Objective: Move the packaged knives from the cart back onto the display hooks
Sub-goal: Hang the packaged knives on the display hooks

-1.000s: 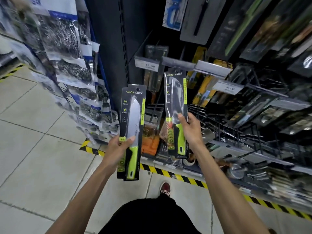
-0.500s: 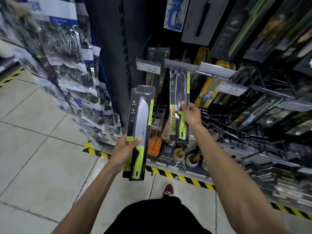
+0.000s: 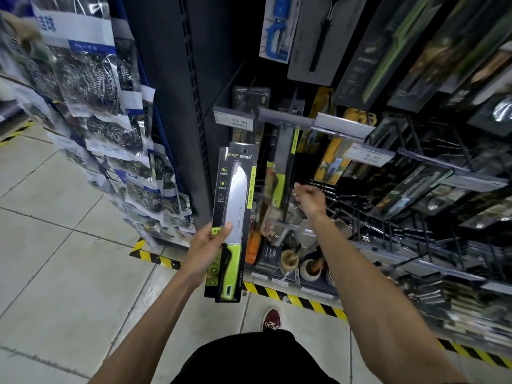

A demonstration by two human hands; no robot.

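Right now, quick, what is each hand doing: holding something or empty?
The left hand grips the packaged knife.
The right hand is empty, fingers loosely curled, beside the hanging knife package.

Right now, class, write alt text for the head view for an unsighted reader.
A left hand grips a black-carded packaged knife with a lime-green handle; the empty right hand hovers beside a similar package hanging on the rack.

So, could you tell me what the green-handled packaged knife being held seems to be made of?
The green-handled packaged knife: blade looks like brushed steel, grey with a sheen; handle probably matte plastic, evenly lime; backing card seems printed black cardboard.
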